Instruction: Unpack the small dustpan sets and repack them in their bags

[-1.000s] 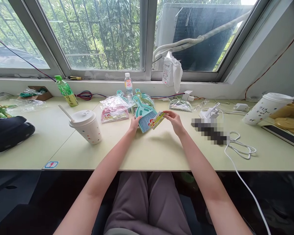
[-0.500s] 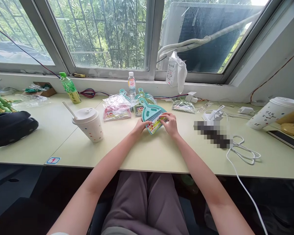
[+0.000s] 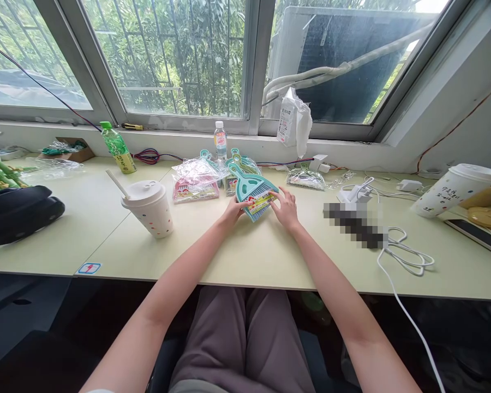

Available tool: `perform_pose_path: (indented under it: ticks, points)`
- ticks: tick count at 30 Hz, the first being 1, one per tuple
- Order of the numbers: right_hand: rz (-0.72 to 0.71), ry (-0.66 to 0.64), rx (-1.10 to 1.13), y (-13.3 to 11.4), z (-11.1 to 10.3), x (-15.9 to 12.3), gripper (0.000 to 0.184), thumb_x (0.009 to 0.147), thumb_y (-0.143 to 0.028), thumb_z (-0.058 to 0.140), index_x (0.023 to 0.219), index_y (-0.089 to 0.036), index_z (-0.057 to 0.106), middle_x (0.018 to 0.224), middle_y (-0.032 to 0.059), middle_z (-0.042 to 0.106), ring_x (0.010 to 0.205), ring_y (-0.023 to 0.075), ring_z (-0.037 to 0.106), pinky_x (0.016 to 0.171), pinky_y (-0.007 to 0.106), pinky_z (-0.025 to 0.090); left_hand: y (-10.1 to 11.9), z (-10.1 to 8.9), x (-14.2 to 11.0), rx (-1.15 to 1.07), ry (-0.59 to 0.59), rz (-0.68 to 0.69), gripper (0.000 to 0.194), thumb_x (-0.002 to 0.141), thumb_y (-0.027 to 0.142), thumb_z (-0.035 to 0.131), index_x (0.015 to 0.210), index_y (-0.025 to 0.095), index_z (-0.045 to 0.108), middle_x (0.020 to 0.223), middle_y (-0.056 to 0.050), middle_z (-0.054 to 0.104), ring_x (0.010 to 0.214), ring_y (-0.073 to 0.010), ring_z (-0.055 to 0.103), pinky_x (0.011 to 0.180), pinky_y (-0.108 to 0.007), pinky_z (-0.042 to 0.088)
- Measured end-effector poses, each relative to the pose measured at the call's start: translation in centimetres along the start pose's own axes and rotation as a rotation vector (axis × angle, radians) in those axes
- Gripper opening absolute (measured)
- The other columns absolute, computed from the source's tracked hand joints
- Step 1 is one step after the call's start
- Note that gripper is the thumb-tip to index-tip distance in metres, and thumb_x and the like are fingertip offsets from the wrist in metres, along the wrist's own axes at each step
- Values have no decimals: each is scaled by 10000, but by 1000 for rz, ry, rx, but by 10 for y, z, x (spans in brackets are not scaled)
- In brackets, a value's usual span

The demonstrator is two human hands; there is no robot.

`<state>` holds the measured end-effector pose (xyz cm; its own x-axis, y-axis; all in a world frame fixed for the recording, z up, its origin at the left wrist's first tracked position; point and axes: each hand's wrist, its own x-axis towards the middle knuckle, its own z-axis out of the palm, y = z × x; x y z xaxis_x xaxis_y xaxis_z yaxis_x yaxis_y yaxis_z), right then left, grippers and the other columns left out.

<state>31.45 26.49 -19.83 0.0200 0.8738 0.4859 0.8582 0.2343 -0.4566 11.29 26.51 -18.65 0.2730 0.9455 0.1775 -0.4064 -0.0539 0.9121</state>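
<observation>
Two bare hands, the left hand (image 3: 232, 212) and right hand (image 3: 286, 209), grip narrowly at the edges of one teal plastic dustpan-and-brush set (image 3: 249, 191) on the pale green desk (image 3: 85, 240), three clear-bagged sets (image 3: 196, 180) just behind.

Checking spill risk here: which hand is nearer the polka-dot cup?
Left. The left hand is right of the polka-dot cup, not touching it; the right hand is farther right, beyond the teal dustpan.

Nothing fully legible. White paper cup (image 3: 442, 188): handwritten black characters, too small to read. Card label (image 3: 258, 202) on teal dustpan (image 3: 245, 188): yellow-green print, blurred. White packet (image 3: 285, 124): small print, unreadable. Table sticker (image 3: 89, 268): red mark, blue border, unclear.
</observation>
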Motion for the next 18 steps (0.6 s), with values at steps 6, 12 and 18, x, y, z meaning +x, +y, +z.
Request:
perform_pose_path:
  ticks: [6, 12, 18]
  points:
    - [33, 28, 76, -1, 5, 0, 517, 879, -355, 478, 1393, -305, 462, 1552, 60, 281, 1403, 305, 238, 1033, 503, 370, -1, -3, 4, -33, 98, -11, 511, 565, 115, 716, 1062, 138, 601, 1077, -105, 687, 1017, -270, 648, 937, -424, 508]
    - [325, 59, 676, 5, 2, 4, 554, 827, -434, 527, 1319, -186, 472, 1247, 157, 606, 973, 217, 641, 826, 362, 495, 2, -4, 3, -124, 152, -25, 441, 585, 75, 694, 1008, 138, 586, 1056, -97, 688, 1027, -259, 647, 982, -429, 496]
    - [349, -78, 928, 0, -6, 2, 432, 712, -579, 656, 878, -180, 641, 883, 65, 703, 620, 118, 612, 541, 220, 407, 0, -3, 3, -90, 114, -33, 479, 580, 88, 697, 1038, 145, 566, 1052, -97, 682, 1016, -255, 646, 971, -432, 491]
